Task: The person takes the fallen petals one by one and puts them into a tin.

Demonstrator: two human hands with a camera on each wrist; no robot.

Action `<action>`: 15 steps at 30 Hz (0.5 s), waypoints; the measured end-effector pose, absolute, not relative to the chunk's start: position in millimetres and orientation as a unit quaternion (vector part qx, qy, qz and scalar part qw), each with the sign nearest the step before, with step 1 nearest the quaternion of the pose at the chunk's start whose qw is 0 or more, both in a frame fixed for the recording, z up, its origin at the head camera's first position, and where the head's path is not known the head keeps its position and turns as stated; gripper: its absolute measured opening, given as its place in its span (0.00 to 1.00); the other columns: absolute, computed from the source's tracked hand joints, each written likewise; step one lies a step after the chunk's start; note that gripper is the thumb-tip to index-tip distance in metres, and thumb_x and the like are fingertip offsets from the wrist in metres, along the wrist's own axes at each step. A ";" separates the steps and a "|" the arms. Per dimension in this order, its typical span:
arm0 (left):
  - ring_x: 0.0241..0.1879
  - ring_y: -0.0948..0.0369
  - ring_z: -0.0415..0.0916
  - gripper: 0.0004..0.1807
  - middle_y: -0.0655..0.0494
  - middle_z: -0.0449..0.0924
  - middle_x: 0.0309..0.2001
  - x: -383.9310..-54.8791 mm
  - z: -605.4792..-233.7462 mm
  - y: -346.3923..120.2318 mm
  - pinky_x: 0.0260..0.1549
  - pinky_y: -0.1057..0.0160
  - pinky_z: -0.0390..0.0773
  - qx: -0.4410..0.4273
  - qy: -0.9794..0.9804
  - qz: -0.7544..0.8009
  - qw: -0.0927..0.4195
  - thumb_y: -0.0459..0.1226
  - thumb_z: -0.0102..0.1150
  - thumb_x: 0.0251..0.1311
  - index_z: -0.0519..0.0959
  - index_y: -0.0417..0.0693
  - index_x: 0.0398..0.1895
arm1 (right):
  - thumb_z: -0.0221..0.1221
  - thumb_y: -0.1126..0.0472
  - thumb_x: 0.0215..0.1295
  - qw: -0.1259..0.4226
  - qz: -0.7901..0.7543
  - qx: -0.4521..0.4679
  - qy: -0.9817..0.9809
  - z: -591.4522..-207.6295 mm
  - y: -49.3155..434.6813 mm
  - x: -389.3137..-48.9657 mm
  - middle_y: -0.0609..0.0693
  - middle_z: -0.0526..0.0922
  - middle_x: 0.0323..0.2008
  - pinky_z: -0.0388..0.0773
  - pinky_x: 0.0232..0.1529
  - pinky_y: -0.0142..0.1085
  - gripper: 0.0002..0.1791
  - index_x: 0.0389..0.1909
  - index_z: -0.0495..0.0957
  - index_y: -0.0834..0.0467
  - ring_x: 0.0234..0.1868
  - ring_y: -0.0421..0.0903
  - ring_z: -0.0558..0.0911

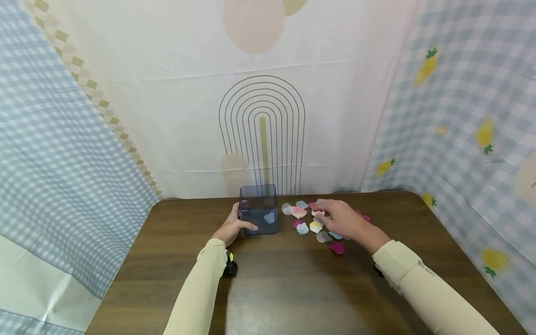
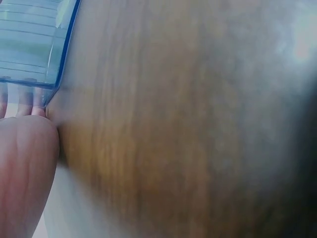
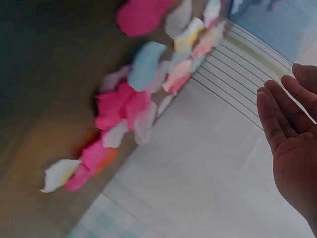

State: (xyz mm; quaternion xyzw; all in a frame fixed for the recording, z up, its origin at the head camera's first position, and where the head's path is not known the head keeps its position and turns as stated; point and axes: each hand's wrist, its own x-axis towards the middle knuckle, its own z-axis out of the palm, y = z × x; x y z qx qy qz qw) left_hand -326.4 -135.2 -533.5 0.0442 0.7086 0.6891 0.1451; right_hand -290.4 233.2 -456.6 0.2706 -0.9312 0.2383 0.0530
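My left hand [image 1: 229,227] grips a see-through blue plastic box [image 1: 258,223] by its left side, the thumb lying along the front wall. In the left wrist view, fingertips show through the clear box [image 2: 29,47]. A pale petal [image 1: 270,217] shows through the box's front wall. To the right, my right hand [image 1: 341,218] hovers over scattered artificial petals, its fingers loosely extended. The right wrist view shows that hand [image 3: 294,129] with nothing between its fingers. Near the fingertips lie a yellow-and-white petal [image 1: 316,226] and a pink-and-white petal [image 1: 299,212].
A brown wooden table [image 1: 268,288] carries everything. Toward the front of the petals lies a magenta petal [image 1: 337,247]; more pink petals [image 3: 124,106] are bunched farther right. A white patterned cloth [image 1: 188,116] hangs behind the table, with a blue checked cloth [image 1: 460,153] at the right.
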 end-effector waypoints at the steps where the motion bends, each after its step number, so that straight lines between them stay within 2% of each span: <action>1: 0.82 0.48 0.49 0.57 0.45 0.56 0.78 -326.0 -533.3 -135.1 0.84 0.39 0.43 0.045 0.710 0.688 0.146 0.28 0.73 0.49 0.50 0.52 0.80 | 0.64 0.60 0.74 0.051 0.235 0.273 -0.931 -459.8 233.4 -290.6 0.54 0.91 0.49 0.84 0.45 0.46 0.12 0.53 0.88 0.58 0.43 0.48 0.87; 5: 0.82 0.47 0.50 0.57 0.45 0.55 0.79 -324.7 -532.3 -133.1 0.84 0.40 0.45 0.042 0.712 0.686 0.147 0.28 0.73 0.49 0.50 0.52 0.81 | 0.64 0.61 0.73 0.052 0.210 0.295 -0.931 -471.1 231.7 -290.1 0.58 0.91 0.52 0.86 0.54 0.54 0.14 0.54 0.86 0.64 0.53 0.56 0.90; 10: 0.82 0.48 0.51 0.58 0.46 0.56 0.79 -325.2 -531.3 -133.3 0.84 0.41 0.47 0.039 0.713 0.685 0.143 0.28 0.73 0.49 0.50 0.52 0.81 | 0.66 0.63 0.70 0.051 0.152 0.345 -0.925 -487.8 219.5 -288.8 0.56 0.90 0.47 0.86 0.54 0.50 0.11 0.48 0.86 0.63 0.49 0.51 0.88; 15: 0.82 0.49 0.50 0.58 0.46 0.56 0.79 -325.2 -531.2 -134.4 0.84 0.41 0.46 0.036 0.716 0.683 0.141 0.28 0.74 0.48 0.50 0.53 0.81 | 0.69 0.64 0.68 0.043 0.124 0.357 -0.925 -497.3 209.2 -287.1 0.54 0.89 0.47 0.86 0.55 0.48 0.12 0.49 0.86 0.63 0.49 0.49 0.89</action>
